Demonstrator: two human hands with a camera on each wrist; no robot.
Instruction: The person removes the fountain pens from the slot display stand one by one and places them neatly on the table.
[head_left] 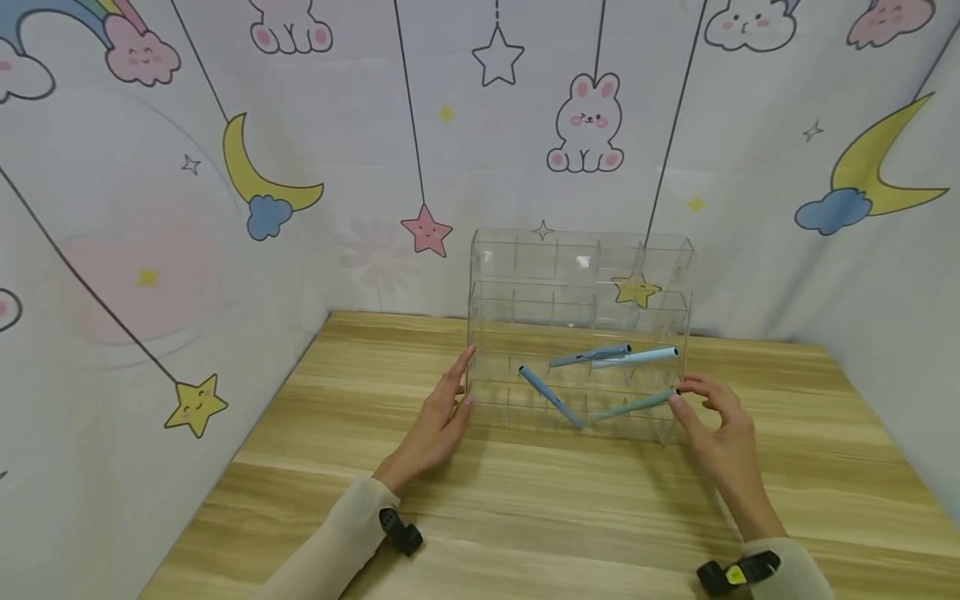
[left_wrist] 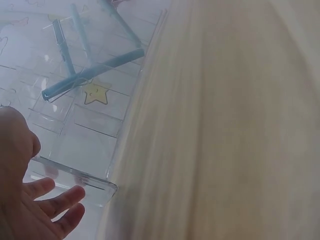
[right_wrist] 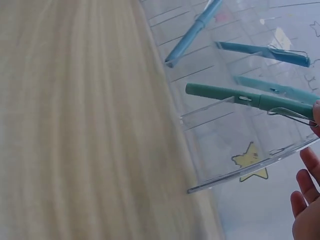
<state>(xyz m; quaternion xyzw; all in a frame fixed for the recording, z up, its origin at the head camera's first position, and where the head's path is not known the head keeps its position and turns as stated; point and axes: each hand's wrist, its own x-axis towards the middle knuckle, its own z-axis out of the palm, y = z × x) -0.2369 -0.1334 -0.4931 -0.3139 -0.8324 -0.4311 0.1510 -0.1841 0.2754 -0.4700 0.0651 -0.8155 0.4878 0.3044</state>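
Observation:
A clear acrylic rack (head_left: 470, 292) with several compartments stands upright on the wooden table. My right hand (head_left: 723, 429) pinches the capped end of a green pen (right_wrist: 220, 93) between thumb and index finger, at the rack's lower right front. The other right fingers are by the rack's side wall. My left hand (head_left: 427, 429) rests against the left side of the rack, its fingers fairly straight. A blue pen (head_left: 551, 397) lies slanted at the lower middle. Higher up, a darker blue pen (head_left: 588, 357) and a pale blue pen (head_left: 641, 358) lean across the compartments.
The wooden table (head_left: 525, 517) extends in front of the rack and to both sides. A white cloth (head_left: 360, 150) printed with moons, stars and rabbits hangs close behind the rack and along the sides.

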